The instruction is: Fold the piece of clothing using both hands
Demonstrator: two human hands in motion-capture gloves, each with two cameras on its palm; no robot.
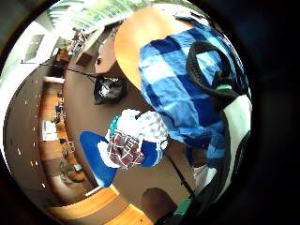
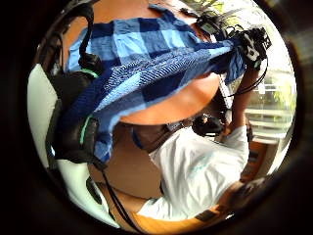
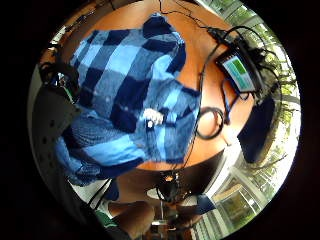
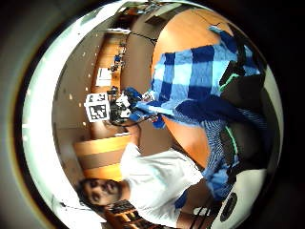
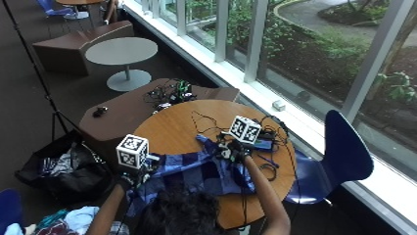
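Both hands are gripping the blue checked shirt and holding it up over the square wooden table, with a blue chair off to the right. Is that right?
Not quite: the table is round, not square, as the outside view shows. The rest holds: the left hand and right hand each have a grip on the blue checked shirt, lifted over the wooden table, with the blue chair at the right.
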